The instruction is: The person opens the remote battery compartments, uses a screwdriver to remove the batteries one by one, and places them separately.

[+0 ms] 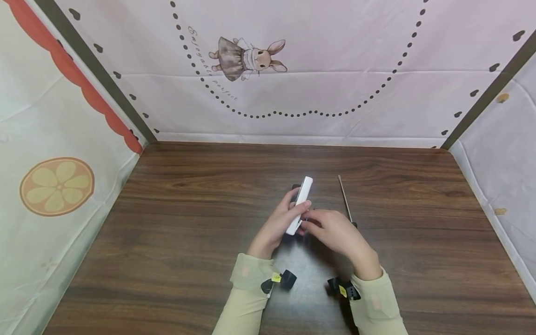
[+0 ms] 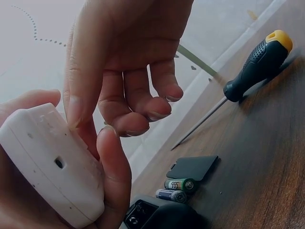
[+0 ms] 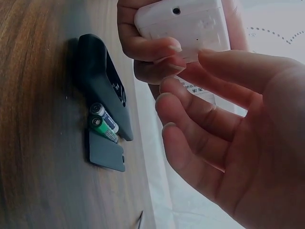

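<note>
My left hand (image 1: 274,228) grips a white plastic case (image 1: 299,204) with rounded corners, held up off the table. One side of the case (image 2: 52,162) has a small dark hole. My right hand (image 1: 335,232) is at the case's near edge, where its thumb and forefinger pinch the rim. Its other fingers (image 3: 186,152) are loosely bent and touch nothing I can make out. Part of a printed label (image 3: 200,91) shows below the case in the right wrist view. The forefinger's tip is mostly hidden.
On the wooden table (image 1: 167,260) lies a black device (image 3: 102,78) with an open compartment. Beside it are a green battery (image 3: 104,128), a dark blue battery (image 3: 106,116) and a flat dark cover (image 3: 106,151). A black-and-yellow screwdriver (image 2: 259,62) lies to the right.
</note>
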The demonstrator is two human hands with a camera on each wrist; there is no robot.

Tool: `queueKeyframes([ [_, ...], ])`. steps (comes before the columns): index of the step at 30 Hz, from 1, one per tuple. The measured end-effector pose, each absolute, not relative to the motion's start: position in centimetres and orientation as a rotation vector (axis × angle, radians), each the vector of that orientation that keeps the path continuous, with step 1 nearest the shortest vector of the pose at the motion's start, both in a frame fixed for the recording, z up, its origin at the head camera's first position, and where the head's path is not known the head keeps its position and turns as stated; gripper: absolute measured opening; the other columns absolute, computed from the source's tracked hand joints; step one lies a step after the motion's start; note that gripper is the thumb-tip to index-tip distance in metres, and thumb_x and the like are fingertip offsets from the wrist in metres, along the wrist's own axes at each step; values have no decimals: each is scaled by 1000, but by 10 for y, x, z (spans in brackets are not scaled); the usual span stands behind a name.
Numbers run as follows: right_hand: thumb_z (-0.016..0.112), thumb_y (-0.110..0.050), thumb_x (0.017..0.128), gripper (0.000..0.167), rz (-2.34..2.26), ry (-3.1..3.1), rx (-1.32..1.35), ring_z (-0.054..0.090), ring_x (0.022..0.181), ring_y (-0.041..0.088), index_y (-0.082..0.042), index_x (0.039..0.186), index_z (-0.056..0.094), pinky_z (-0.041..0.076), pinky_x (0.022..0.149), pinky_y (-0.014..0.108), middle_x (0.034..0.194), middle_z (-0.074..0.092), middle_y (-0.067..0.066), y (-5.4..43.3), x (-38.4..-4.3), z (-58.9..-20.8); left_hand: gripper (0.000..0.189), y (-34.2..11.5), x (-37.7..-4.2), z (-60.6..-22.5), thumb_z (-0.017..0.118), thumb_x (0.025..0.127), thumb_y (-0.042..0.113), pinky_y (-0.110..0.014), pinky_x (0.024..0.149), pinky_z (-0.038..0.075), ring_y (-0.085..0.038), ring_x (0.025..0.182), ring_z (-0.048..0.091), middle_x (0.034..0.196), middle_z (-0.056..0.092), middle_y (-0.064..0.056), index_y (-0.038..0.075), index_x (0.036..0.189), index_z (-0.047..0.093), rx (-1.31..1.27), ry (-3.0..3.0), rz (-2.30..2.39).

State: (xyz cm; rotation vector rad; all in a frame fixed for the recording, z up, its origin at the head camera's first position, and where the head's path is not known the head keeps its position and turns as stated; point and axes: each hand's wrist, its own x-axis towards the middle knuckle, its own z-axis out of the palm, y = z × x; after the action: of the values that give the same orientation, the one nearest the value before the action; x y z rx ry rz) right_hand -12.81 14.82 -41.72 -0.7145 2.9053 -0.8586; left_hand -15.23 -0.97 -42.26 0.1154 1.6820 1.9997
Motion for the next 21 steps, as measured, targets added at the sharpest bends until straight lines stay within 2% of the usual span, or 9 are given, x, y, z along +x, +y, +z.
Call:
queueKeyframes([
  [21,56,-29,88,9,-841,2862,-695,43,59,9,-23,91,61,36,56,26,65,48,-12,149,-130,-419,63,-8,-153,-426,59,86,31,-30,53,49,-15,60,56,96,56,-11,20,138,25,97,1742,1961],
])
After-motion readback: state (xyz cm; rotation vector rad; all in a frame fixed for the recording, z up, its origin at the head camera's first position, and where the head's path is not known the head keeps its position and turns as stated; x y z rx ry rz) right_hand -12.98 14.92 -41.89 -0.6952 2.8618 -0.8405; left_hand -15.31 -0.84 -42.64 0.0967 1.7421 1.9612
